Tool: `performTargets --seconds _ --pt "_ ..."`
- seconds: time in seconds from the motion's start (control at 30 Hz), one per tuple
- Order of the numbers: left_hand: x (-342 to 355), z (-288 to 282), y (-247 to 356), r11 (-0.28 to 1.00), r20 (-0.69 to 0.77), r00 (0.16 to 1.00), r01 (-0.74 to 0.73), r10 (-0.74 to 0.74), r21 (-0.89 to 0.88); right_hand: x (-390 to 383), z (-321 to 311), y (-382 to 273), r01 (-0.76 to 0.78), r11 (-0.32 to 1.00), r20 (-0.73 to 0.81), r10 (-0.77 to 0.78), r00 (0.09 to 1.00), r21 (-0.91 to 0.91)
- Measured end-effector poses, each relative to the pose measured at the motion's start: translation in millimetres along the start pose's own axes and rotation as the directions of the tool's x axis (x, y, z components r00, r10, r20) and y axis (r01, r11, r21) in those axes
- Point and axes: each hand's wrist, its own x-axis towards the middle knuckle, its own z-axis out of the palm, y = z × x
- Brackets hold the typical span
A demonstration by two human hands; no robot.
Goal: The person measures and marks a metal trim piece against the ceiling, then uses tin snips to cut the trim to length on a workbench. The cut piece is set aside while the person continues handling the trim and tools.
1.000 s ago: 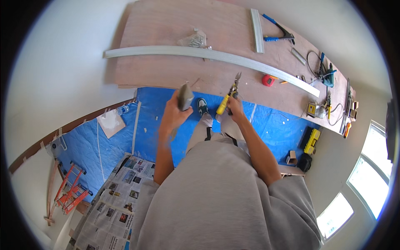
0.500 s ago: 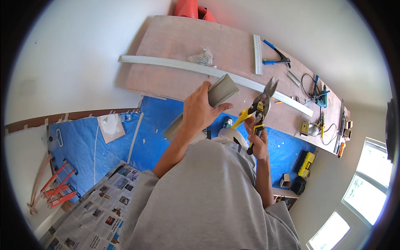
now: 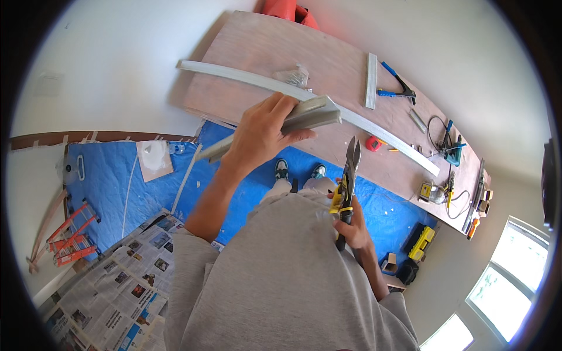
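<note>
My left hand [image 3: 264,133] is closed around a grey metal channel [image 3: 313,114], raised in front of me and slanting from upper right to lower left. Its near end [image 3: 213,149] shows beyond my wrist, over the blue sheet. In my right hand [image 3: 355,225], close to my body, are tin snips [image 3: 349,175] with yellow and black handles. Their blades point up and away, apart from the channel. Past both hands, a long pale metal strip [image 3: 234,74] lies across the wooden table [image 3: 246,44]. My fingers partly hide the snips' handles.
A red tape measure [image 3: 373,144], a clear bag of small parts [image 3: 294,76], a short metal strip [image 3: 371,82], a blue-handled riveter [image 3: 399,82] and a teal power tool [image 3: 453,151] rest on the table. Blue sheeting [image 3: 234,205] covers the floor. A red stepladder [image 3: 73,240] stands left.
My left hand has turned the channel flatter and shifted slightly left. The snips have come nearer my body, blades more upright and handles closer together. The red tape measure now shows.
</note>
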Motion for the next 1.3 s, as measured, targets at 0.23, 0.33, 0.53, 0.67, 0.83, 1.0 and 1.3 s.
performTargets --seconds 0.23,0.33,0.53,0.67,0.83,1.0,1.3 --pt "1.5 -10.7 5.6 0.988 0.044 0.996 -0.087 0.082 0.128 -2.6 -1.0 -21.3 0.034 0.962 -0.002 -0.036 0.999 -0.271" --pt "2.0 -14.9 5.3 0.974 0.064 0.990 -0.138 0.129 0.182 -3.3 0.7 -31.1 0.046 0.947 0.015 -0.043 0.999 -0.319" --pt "0.1 -19.2 8.3 0.955 0.104 0.980 -0.188 0.168 0.228 -2.0 8.2 -42.2 -0.043 0.987 0.083 0.057 0.995 -0.155" --pt "-2.0 -19.3 10.1 0.953 0.116 0.982 -0.171 0.146 0.250 1.8 14.5 -46.9 -0.051 0.994 0.074 0.059 0.996 -0.096" --pt "-6.4 -17.2 11.3 0.944 0.116 0.986 -0.147 0.118 0.296 0.5 18.1 -55.0 -0.112 0.992 0.095 0.118 0.988 -0.065" --pt "-8.8 -13.1 10.3 0.941 0.078 0.993 -0.111 0.091 0.321 0.1 18.9 -53.8 -0.152 0.987 0.107 0.157 0.982 -0.052" --pt "-31.3 -7.5 -15.4 0.950 0.283 0.909 0.274 -0.307 0.150 73.5 -27.7 54.9 0.014 0.815 -0.360 -0.271 0.892 -0.579"
